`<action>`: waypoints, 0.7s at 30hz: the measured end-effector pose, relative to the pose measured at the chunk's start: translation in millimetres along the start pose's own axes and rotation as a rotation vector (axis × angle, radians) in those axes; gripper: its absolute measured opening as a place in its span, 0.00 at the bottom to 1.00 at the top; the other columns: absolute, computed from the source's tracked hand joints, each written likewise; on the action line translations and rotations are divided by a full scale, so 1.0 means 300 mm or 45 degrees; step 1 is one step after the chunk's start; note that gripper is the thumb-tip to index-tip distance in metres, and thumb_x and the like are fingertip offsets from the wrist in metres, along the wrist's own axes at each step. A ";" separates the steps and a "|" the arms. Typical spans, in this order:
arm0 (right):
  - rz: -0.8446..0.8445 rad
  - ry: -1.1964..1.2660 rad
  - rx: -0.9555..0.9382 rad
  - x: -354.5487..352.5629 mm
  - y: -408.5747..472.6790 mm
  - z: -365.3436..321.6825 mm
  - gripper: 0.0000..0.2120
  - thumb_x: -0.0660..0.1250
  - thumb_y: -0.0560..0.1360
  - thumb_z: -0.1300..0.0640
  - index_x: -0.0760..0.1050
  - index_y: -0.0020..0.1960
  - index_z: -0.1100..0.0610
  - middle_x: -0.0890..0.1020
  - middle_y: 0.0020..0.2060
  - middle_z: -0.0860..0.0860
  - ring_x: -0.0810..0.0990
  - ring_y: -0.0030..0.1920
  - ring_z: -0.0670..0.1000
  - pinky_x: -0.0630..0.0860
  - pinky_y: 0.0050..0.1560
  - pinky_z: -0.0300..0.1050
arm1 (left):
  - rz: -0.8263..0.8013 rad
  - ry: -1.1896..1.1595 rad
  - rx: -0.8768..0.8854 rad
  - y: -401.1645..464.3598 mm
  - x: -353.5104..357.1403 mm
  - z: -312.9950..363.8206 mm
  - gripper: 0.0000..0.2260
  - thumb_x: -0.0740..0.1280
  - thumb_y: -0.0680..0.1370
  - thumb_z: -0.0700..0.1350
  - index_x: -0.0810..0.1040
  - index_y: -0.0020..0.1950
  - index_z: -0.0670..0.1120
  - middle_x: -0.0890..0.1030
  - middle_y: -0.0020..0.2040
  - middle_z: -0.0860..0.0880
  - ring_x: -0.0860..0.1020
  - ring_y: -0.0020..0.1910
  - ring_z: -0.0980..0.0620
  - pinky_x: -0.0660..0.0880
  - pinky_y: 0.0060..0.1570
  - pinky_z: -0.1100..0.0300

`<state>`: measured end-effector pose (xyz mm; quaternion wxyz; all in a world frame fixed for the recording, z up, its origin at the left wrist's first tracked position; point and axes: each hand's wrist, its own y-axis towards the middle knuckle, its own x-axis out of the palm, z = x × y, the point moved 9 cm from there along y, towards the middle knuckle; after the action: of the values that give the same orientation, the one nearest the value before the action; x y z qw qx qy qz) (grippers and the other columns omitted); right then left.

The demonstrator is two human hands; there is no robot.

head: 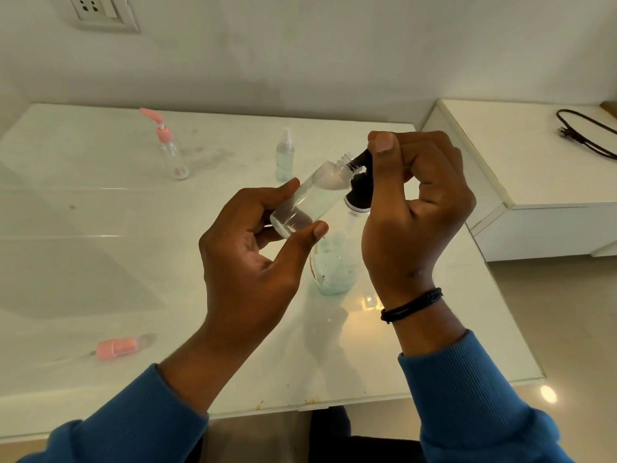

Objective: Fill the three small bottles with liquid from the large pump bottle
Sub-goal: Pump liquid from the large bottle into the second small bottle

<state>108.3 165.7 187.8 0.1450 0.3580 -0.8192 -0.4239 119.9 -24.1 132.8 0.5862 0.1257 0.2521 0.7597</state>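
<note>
Clear thin plastic, centre of frame: left hand (253,259) grips a small uncapped bottle (310,198) near its base, thumb on one side and fingers curled round the other, bottle tilted with its threaded neck up and to the right. Right hand (414,202) is closed over the black pump head (360,185) of the large pump bottle (337,262), thumb on top; nozzle sits at the small bottle's mouth. Large bottle stands on the white surface (100,262), just below the hands, with pale blue liquid low in it. Judgement: small bottle looks light, smooth, likely slippery if wet and easily squeezed; hold low on the body as now, keeping the neck clear. Pump bottle looks light when this empty, so pressing off-centre could tip it. Upper centre, a spray bottle (284,157) stands holding liquid; upper left, a pink-pump bottle (172,152) stands nearly empty. Lower left, a loose pink cap (117,348) lies on the surface.
</note>
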 end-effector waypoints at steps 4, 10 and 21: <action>0.004 0.001 0.003 -0.002 -0.001 0.002 0.12 0.68 0.80 0.62 0.78 0.37 0.59 0.79 0.37 0.46 0.76 0.37 0.55 0.71 0.38 0.60 | -0.003 -0.034 -0.028 0.000 0.003 -0.007 0.17 0.77 0.74 0.45 0.78 0.62 0.47 0.83 0.55 0.51 0.84 0.55 0.50 0.81 0.54 0.63; 0.016 -0.010 0.012 -0.007 -0.004 0.008 0.11 0.69 0.80 0.62 0.79 0.38 0.59 0.81 0.38 0.47 0.77 0.37 0.56 0.71 0.38 0.60 | -0.010 -0.070 -0.074 -0.002 0.003 -0.022 0.18 0.76 0.74 0.47 0.78 0.62 0.47 0.83 0.58 0.52 0.83 0.58 0.51 0.80 0.56 0.64; 0.021 -0.044 -0.044 -0.011 0.000 -0.008 0.11 0.71 0.79 0.63 0.79 0.38 0.58 0.82 0.40 0.45 0.77 0.38 0.47 0.73 0.40 0.55 | -0.016 -0.189 -0.099 -0.002 -0.038 -0.037 0.18 0.75 0.75 0.43 0.73 0.61 0.47 0.82 0.58 0.58 0.83 0.59 0.52 0.79 0.55 0.63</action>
<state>112.0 166.5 189.4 0.1404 0.3412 -0.8171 -0.4429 118.2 -37.5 124.5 0.6126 0.1573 0.1788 0.7536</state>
